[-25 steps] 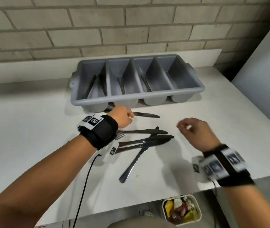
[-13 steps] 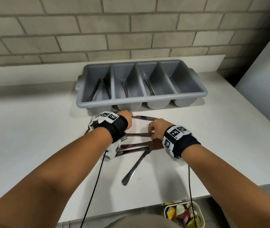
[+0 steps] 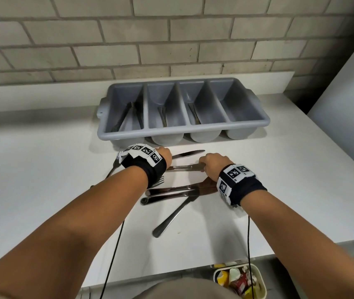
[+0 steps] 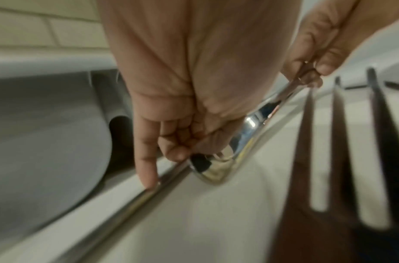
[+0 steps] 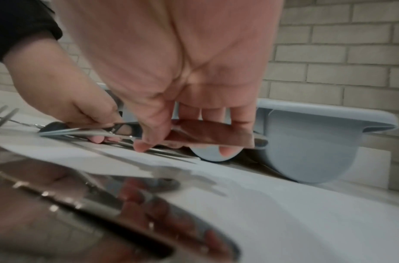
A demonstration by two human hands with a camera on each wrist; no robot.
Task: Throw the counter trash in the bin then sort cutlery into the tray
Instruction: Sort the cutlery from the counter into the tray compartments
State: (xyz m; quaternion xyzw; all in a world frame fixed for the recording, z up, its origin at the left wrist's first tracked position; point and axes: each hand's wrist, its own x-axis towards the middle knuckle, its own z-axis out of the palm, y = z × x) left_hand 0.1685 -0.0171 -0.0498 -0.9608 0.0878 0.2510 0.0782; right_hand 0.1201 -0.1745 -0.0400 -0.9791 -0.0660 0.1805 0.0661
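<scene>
Pinching one knife (image 3: 185, 167) between my left hand (image 3: 164, 155) and right hand (image 3: 213, 165), just before the four-slot tray (image 3: 247, 124); bare counter (image 3: 31, 169) leftward.

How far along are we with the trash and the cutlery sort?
Trash looks finished: wrappers sit in the bin and none shows on the counter. Sorting is started: three of the gray tray's four compartments hold a few pieces. In hand: the left hand and right hand each grip a knife. Left: knives, forks and a long handle in the loose pile.
</scene>
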